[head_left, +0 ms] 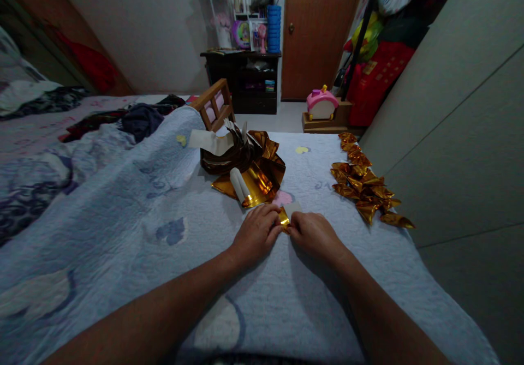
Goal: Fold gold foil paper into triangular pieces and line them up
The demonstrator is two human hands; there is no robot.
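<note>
Between my two hands, low over the bed, is a small sheet of gold foil paper (pixel 284 219) with a pale edge showing at its upper right. My left hand (pixel 257 228) pinches its left side with the fingers curled. On the opposite side my right hand (pixel 313 232) grips it, thumb and fingers pressed together. Just beyond my left hand lies a loose pile of gold foil paper sheets (pixel 262 182), some curled with pale backs showing. Over to the right sits a group of folded gold foil pieces (pixel 360 182), pointed at their ends.
A light blue quilt (pixel 196 245) covers the bed, with bunched bedding and dark clothes (pixel 141 120) on the left. A wooden frame piece (pixel 213 103) stands at the far edge. Beyond are a dark cabinet (pixel 241 81), a pink toy (pixel 322 105) and a door (pixel 319 32). A pale panel (pixel 462 136) borders the right.
</note>
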